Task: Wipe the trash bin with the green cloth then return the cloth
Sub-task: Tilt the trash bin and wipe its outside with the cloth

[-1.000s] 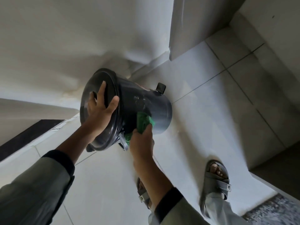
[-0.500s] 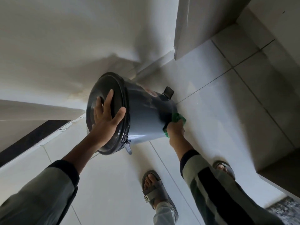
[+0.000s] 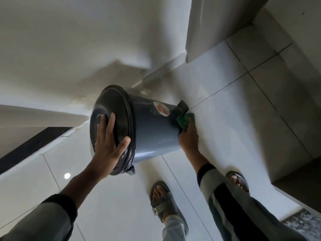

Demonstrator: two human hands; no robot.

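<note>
**Tilted bin braced at the lid and wiped near its base**

A round dark grey plastic trash bin (image 3: 152, 134) with a black domed lid (image 3: 111, 126) is tilted well off upright, its lid turned toward the camera and its base pointing away toward the white wall (image 3: 69, 49). It sits over the glossy pale tiled floor (image 3: 234, 105), close to the skirting where floor and wall meet; whether the base rests on the tiles cannot be told. A round, worn orange-and-white sticker (image 3: 162, 110) shows on the upper side of the body, and a small black pedal (image 3: 182, 105) projects at the base end.

The left hand (image 3: 108, 145) lies flat and spread wide on the lid, fingers fanned and thumb out along the rim, bracing the bin rather than closing around anything. The right hand (image 3: 188, 136) is closed around a bunched green cloth (image 3: 185, 121), pressing it against the bin's lower side wall just beside the pedal. Both forearms wear grey sleeves with dark cuffs.

Two feet in grey strap sandals (image 3: 163, 200) stand on the tiles at the near edge of the floor. A grey cabinet panel (image 3: 217, 23) stands at the far right, and a speckled dark mat (image 3: 302, 225) shows in the near right corner.
</note>
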